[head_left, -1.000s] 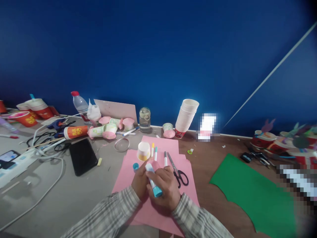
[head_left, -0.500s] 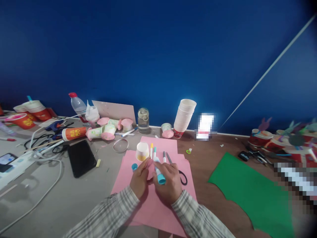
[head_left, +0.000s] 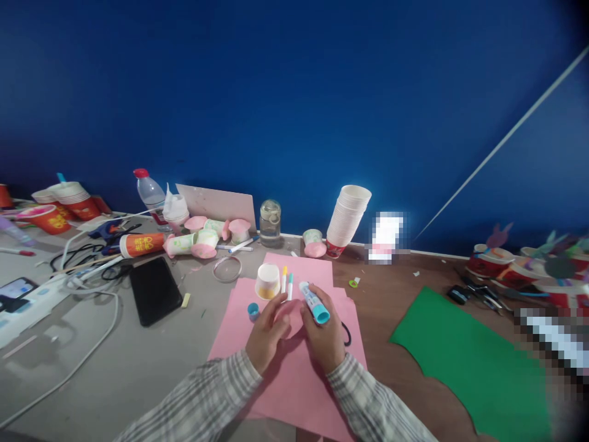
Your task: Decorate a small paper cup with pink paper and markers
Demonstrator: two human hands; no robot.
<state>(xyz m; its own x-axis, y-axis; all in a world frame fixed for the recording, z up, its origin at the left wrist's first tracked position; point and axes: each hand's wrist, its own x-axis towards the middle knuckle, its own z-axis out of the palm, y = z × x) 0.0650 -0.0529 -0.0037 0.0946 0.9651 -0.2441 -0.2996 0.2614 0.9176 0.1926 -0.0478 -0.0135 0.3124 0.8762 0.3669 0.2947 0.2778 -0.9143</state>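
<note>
My left hand (head_left: 267, 336) pinches a small pink paper piece (head_left: 291, 320) by its left side. In my right hand (head_left: 326, 336) is a glue stick (head_left: 315, 304) with a white body and a blue base, its white end pointing away from me. The glue stick is just right of the paper piece, apart from it. Beneath both hands lie pink paper sheets (head_left: 294, 393). Beyond my left hand stands an upturned paper cup (head_left: 267, 281), with a blue cap (head_left: 253, 311) nearer me. Yellow (head_left: 284, 279) and teal (head_left: 290, 286) markers lie beside the cup. A black scissors handle (head_left: 346, 334) shows past my right hand.
Green paper (head_left: 464, 362) lies at the right. A tilted stack of paper cups (head_left: 348, 218) and a glass jar (head_left: 270, 224) stand along the wall. Leftward are a black phone (head_left: 155, 291), cables, a power strip (head_left: 34, 316) and several decorated cups (head_left: 205, 242).
My right hand has drawn the glue stick away from the paper piece, to the right. The pink piece is more exposed now. The whole view has shifted slightly.
</note>
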